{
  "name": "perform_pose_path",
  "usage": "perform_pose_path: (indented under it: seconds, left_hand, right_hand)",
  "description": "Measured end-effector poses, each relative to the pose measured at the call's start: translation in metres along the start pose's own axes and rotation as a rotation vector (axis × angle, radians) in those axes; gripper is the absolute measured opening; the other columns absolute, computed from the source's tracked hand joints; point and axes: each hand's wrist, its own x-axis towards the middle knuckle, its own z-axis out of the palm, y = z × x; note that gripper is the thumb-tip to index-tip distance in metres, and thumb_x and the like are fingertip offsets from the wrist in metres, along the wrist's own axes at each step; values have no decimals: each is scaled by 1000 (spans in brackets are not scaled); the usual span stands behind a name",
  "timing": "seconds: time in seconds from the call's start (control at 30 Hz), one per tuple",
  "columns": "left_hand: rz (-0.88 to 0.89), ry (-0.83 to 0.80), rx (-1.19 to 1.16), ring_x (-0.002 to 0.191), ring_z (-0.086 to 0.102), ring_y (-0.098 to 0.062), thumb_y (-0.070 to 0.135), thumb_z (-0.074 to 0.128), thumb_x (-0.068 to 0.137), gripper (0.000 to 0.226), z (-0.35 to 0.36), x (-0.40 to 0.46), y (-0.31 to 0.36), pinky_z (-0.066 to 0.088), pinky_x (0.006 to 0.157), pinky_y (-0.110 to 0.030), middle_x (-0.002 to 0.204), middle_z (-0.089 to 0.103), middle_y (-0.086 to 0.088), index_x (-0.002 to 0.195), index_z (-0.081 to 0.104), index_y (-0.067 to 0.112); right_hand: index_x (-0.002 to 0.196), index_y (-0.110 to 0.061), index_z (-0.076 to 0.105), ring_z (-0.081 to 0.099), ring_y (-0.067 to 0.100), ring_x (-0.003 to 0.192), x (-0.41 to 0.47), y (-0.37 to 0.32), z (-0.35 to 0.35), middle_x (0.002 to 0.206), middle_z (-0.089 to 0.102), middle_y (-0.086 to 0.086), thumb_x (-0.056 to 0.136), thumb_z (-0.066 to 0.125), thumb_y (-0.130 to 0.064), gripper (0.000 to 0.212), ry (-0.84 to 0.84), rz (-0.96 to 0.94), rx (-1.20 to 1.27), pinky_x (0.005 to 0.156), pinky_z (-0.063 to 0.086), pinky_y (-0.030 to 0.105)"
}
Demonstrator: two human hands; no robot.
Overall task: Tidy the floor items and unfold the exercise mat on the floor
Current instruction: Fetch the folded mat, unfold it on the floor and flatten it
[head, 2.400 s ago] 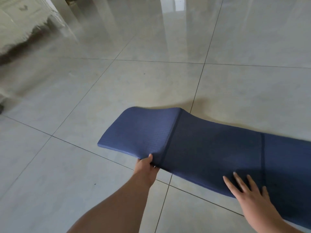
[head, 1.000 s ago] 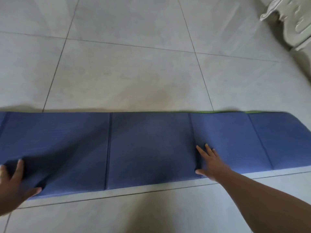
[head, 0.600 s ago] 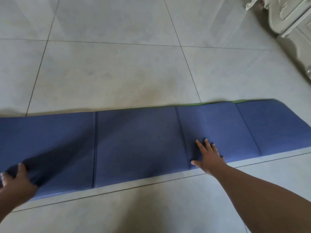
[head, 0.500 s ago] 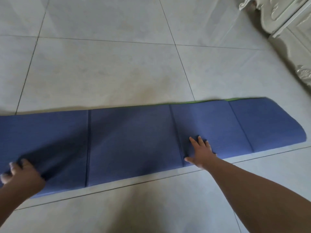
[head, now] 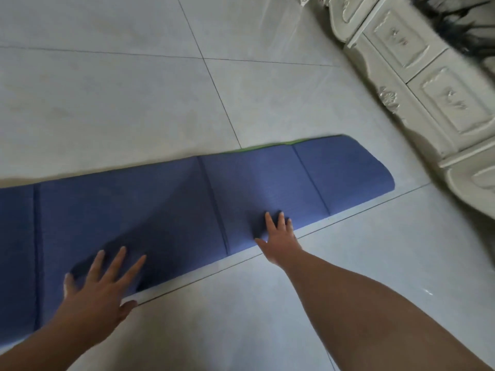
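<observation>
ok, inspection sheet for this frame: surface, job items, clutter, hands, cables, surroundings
Surface: pale glossy floor tiles with dark grout lines.
Job's things: blue exercise mat lies along the floor as a long strip with cross creases; a green edge shows along its far side, so it looks doubled lengthwise, not yet opened to full width.
Clutter: nothing seen.
Hands: left hand flat, fingers spread, at the mat's near edge; right hand flat, fingers straight on the mat near a crease. Neither grips.
Cables: nothing seen.
Surroundings: ornate white cabinet with carved drawer fronts at right, apart from the mat's end; something dark and feathery at its top, blurred.
</observation>
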Motion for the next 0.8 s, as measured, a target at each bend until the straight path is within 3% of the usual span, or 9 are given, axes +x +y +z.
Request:
perform_pose_path:
  seconds: [0.07,0.2,0.27,0.33,0.43,0.5,0.57,0.63,0.8]
  left_hand:
    - [12,12,26,153,19,-37,55,78,73,103,18,0,-13,30,97,-76,170,22,0,157,18,53]
    - [129,51,144,157,-1,-30,34,81,75,108,60,10,-55,6,120,-63,171,16,4,159,15,49]
    - [99,41,164,155,11,-38,26,88,60,120,53,6,-48,20,109,-66,170,18,-5,160,23,41]
    - [65,53,178,140,34,-54,13,89,50,128,31,-2,-26,24,104,-71,158,40,-19,160,27,31]
    - [47,69,220,118,53,-65,0,91,42,115,17,-9,-5,37,85,-79,135,60,-31,148,49,14]
    - [51,45,200,114,56,-66,0,91,45,103,4,-12,3,46,73,-77,133,61,-33,142,58,7]
    - [-1,-10,180,130,46,-63,7,83,66,102,-7,-12,11,44,88,-76,152,44,-29,155,33,14]
    - [19,86,132,144,29,-58,14,67,84,98,-2,-12,13,36,104,-72,164,24,-24,157,2,22]
    - [-47,-36,150,156,7,-43,20,36,101,86,-5,-12,7,27,118,-55,171,-6,-13,141,-41,21]
  right_hand:
    - [163,-27,-9,-8,38,158,4,2,-1,171,-14,12,101,42,-59,87,-43,8,-12,127,12,50]
    - [161,-26,-16,-12,39,157,11,-2,2,170,-20,13,102,44,-56,89,-91,43,-12,125,15,53]
    - [160,-25,-19,-14,39,156,12,-4,4,169,-22,13,103,42,-55,89,-98,51,-23,125,17,54]
    - [160,-24,-21,-15,39,156,11,-6,3,169,-23,14,104,40,-53,87,-107,56,-34,125,17,54]
    - [160,-22,-20,-13,41,156,5,-11,-1,169,-21,17,106,39,-48,84,-84,57,-53,125,17,53]
    - [158,-26,-24,-13,44,156,-6,-21,-2,169,-22,17,102,45,-30,89,-41,2,-101,126,15,53]
    - [154,-29,-31,-15,45,155,-19,-34,3,169,-26,13,88,54,-14,109,17,-147,-220,126,13,57]
    - [153,-28,-34,-14,46,155,-25,-45,9,168,-26,13,86,62,-12,118,67,-244,-334,124,13,63]
    - [156,-25,-28,0,53,154,-22,-59,3,168,-14,27,95,64,-16,111,43,-194,-429,122,23,63]
